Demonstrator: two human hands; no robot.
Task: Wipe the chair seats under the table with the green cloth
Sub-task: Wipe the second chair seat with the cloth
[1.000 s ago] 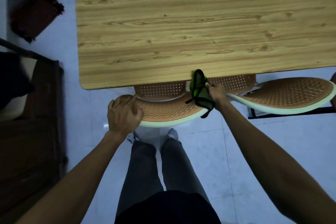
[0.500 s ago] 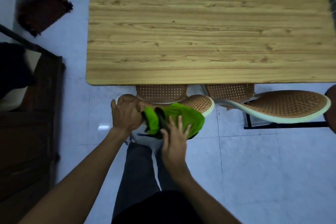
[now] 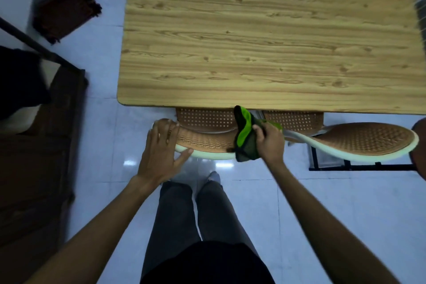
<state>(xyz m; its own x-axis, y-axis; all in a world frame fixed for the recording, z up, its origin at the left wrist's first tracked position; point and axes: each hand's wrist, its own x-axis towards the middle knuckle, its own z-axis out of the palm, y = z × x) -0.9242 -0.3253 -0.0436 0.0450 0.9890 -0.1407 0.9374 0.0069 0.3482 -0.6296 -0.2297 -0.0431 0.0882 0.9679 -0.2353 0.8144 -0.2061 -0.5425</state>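
Note:
Two brown perforated chairs with pale rims stand at the near edge of the wooden table [image 3: 265, 37]. The left chair [image 3: 207, 138] has its seat tucked under the table. My left hand [image 3: 161, 150] lies flat on the left end of its back, fingers spread, thumb on the rim. My right hand [image 3: 268, 143] grips the bunched green cloth [image 3: 245, 134] against the right end of that chair back. The right chair [image 3: 364, 138] stands beside it with its back toward me, untouched.
A dark wooden cabinet [image 3: 39, 168] runs along the left side. A dark red mat [image 3: 64, 11] lies on the floor at the far left. The right chair's black metal frame [image 3: 345, 165] stands on the pale tiles. My legs are below the left chair.
My right hand swept the green cloth from the left part of the chair back to its right end. My left hand loosened from a grip to a flat, spread hold.

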